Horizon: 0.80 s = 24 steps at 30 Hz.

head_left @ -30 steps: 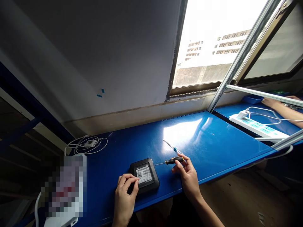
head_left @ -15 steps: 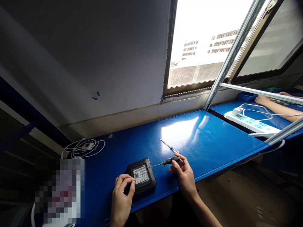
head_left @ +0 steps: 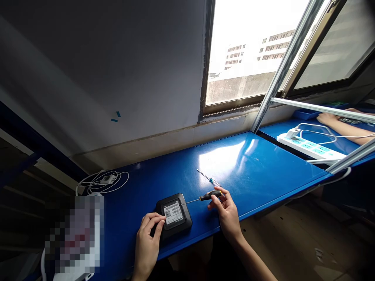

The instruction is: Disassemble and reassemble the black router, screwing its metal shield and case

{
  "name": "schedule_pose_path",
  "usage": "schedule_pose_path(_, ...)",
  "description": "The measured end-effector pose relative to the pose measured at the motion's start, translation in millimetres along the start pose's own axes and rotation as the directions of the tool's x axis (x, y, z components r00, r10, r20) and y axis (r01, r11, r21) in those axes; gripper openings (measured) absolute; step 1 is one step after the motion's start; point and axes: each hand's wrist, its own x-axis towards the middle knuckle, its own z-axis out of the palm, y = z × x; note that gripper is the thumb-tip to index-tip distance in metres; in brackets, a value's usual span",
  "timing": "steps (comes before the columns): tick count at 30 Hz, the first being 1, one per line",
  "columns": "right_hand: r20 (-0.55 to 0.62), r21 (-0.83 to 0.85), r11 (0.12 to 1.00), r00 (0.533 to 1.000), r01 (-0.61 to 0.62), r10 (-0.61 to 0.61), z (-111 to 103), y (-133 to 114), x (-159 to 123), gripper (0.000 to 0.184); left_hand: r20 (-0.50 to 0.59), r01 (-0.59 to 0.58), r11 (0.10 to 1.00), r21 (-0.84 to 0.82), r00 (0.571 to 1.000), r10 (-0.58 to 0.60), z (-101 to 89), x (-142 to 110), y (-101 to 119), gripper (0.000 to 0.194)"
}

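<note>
A flat black square device [head_left: 187, 224] lies on the blue table near its front edge. On its top face is a white printed label [head_left: 175, 214] with a QR code. My left hand [head_left: 149, 234] rests at the device's left side, thumb and fingertips drawn together over the label's left edge; whether they pinch anything is hidden. My right hand [head_left: 227, 210] holds a screwdriver [head_left: 209, 196] by its black and yellow handle. The shaft points left, its tip at the label's upper right edge. Behind it lies a second screwdriver [head_left: 209, 179] with a clear blue handle.
Coiled white cable with an adapter [head_left: 108, 179] lies at the table's back left. A blurred-out white object [head_left: 98, 234] stands at the left. Beyond a metal frame [head_left: 271, 91] on the right are a white power strip [head_left: 307, 146] and another person's arm [head_left: 348, 127].
The whole view has shifted slightly, and the table items appear a little higher and further left. Both hands keep nearly the same places, with the screwdriver still at the label.
</note>
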Motion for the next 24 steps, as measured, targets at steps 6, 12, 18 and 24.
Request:
schedule_pose_path(6,0.014,0.009,1.0,1.0,-0.01,0.01,0,-2,0,0.053,0.032,-0.05,0.999,0.019,0.998,0.05,-2.3,0,2,0.038)
schedule_pose_path(12,0.022,0.009,1.0,1.0,-0.01,0.01,-1,0,0,0.053,0.007,-0.111,0.992,0.056,0.994,0.111,-3.5,0,3,0.035)
schedule_pose_path(18,0.023,0.02,1.0,1.0,-0.007,0.007,-1,0,0,0.054,-0.049,-0.171,0.98,0.105,0.983,0.177,3.7,-3,0,0.031)
schedule_pose_path(24,0.042,0.027,1.0,0.999,-0.011,0.01,-1,0,1,0.054,-0.044,-0.28,0.953,0.118,0.957,0.287,5.4,-5,0,0.03)
